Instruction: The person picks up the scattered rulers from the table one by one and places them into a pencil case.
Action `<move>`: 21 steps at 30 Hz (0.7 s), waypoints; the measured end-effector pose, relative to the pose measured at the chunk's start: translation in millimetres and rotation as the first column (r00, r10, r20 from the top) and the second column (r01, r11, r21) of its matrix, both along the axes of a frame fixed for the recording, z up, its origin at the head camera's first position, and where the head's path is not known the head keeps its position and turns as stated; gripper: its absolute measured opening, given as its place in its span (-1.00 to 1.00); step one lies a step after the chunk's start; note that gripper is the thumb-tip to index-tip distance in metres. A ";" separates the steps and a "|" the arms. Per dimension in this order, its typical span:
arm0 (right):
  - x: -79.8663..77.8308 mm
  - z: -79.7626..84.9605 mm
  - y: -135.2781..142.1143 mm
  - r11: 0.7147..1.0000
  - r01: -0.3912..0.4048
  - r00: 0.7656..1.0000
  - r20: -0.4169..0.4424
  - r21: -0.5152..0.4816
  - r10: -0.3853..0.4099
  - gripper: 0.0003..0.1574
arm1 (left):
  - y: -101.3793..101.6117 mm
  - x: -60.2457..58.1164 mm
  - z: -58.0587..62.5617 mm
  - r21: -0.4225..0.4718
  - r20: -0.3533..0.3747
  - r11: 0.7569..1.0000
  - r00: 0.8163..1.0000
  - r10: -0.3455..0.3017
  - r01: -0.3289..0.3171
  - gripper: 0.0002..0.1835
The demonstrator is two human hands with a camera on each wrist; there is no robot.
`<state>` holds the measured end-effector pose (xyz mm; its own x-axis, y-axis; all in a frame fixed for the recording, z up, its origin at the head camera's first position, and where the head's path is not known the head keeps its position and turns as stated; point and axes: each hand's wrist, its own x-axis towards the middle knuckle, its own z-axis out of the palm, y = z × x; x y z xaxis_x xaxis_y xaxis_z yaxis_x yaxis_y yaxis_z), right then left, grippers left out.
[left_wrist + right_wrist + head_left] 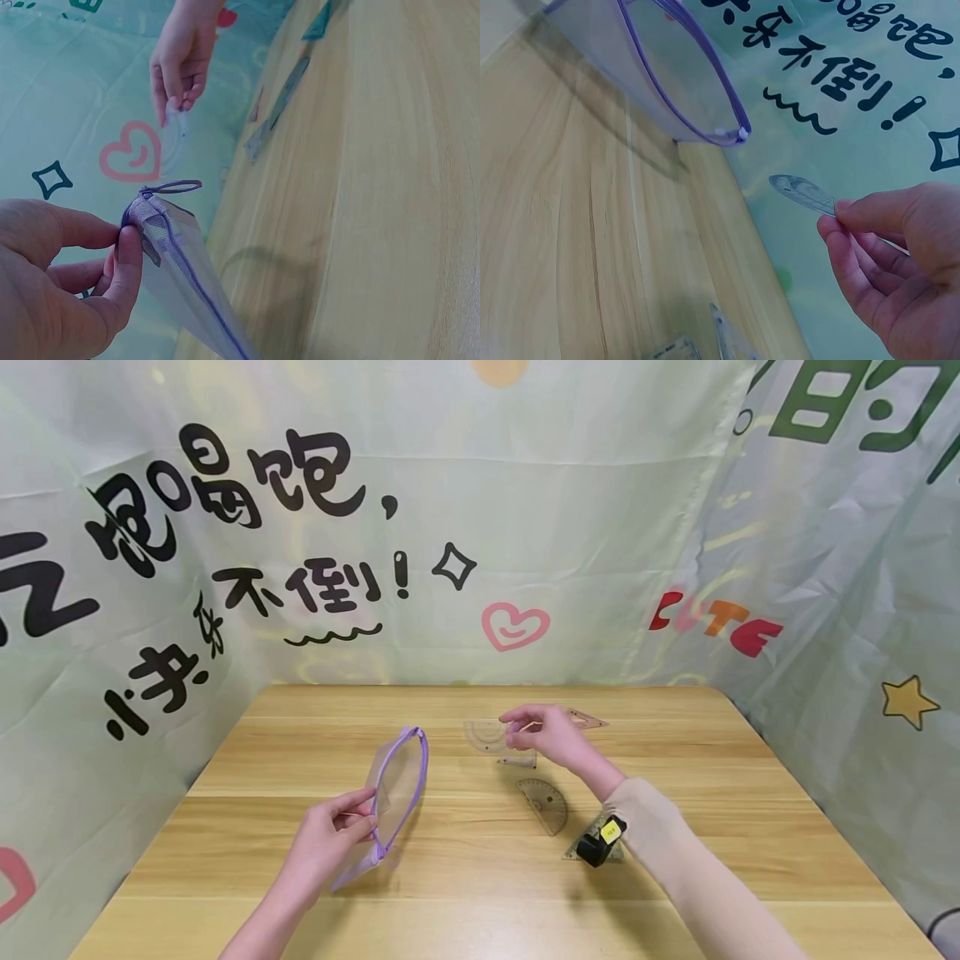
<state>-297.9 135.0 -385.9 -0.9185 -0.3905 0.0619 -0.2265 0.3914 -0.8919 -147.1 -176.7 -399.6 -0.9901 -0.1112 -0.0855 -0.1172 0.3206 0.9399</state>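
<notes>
My left hand (330,835) pinches one edge of a translucent zip pouch (401,777) with purple trim, between thumb and fingers. The pouch stands tilted above the table, its mouth gaping toward the right. To the right and farther back, my right hand (555,735) holds a clear protractor (482,739) up off the table. In the right wrist view, thumb and index finger pinch one end of this protractor (799,190), seen nearly edge-on. A second, greyish protractor (546,806) lies on the table in front of the right hand.
On the wooden table (465,893), a greenish set square (573,849) lies partly hidden under a black device (596,843) at the right wrist. A pinkish set square (591,720) lies behind the right hand, and a small clear drawing tool (517,762) below it. Printed cloth surrounds the table.
</notes>
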 end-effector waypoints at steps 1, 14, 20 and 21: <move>0.3 0.4 -1.5 1.000 -0.004 1.000 -0.004 0.001 0.004 -0.55 | 0.2 -0.2 0.1 0.001 0.004 1.000 1.000 0.003 -0.003 -0.51; 2.7 2.1 -24.8 0.999 -0.025 0.999 0.038 -0.031 0.026 -0.60 | -1.2 -2.0 -3.5 -0.015 -0.005 1.000 1.000 -0.011 0.011 -0.50; 3.7 2.4 -38.0 0.999 -0.037 0.999 0.030 -0.039 0.038 -0.60 | -2.1 -1.7 -1.5 -0.013 -0.006 1.000 1.000 -0.007 0.007 -0.50; 3.9 2.1 -40.0 0.998 -0.040 0.999 0.026 -0.040 0.041 -0.60 | -2.4 -1.8 -1.1 -0.013 -0.007 1.000 1.000 -0.007 0.007 -0.50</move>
